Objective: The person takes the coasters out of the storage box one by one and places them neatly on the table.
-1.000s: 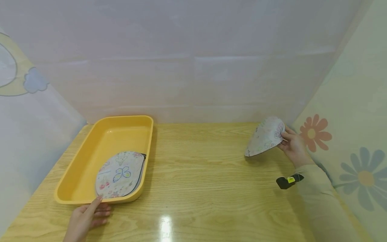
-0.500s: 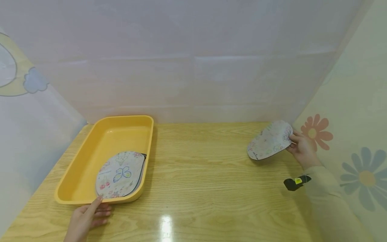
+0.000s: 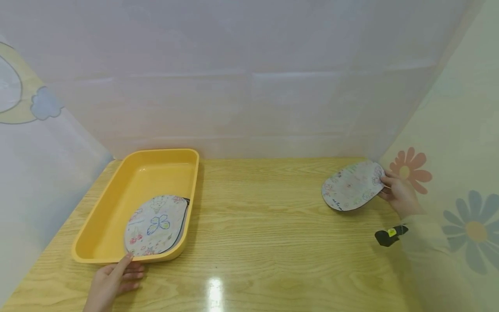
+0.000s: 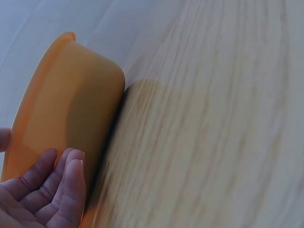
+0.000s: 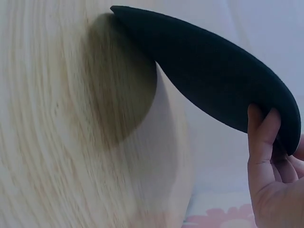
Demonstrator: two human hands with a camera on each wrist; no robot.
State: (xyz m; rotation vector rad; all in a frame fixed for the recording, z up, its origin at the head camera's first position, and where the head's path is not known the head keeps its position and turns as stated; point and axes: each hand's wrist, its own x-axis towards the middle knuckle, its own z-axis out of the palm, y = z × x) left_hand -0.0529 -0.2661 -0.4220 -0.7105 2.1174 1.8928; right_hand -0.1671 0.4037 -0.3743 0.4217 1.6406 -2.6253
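Observation:
My right hand [image 3: 399, 195] pinches the right edge of a round, thin mouse pad [image 3: 347, 188], white with coloured doodles. The pad is tilted over the right end of the table. Its dark underside [image 5: 204, 66] shows in the right wrist view, with the fingers spread below it and its shadow on the wood. At the left, my left hand [image 3: 111, 279] grips the near wall of a yellow tray [image 3: 93, 232], thumb on the rim, fingers against the outside. Inside the tray's near right corner lies another doodled mouse pad [image 3: 157, 227], with a dark edge showing beneath it.
The wooden table [image 3: 265, 242] stretches between the tray and my right hand. A pale wall sheet [image 3: 249, 99] stands along the back, and a flower-printed sheet [image 3: 460, 143] bounds the right side. A black wrist strap piece [image 3: 390, 236] hangs by my right sleeve.
My right hand has moved right and slightly down with the mouse pad, which has gone from bent and steep to flatter. The left hand and the tray have stayed put.

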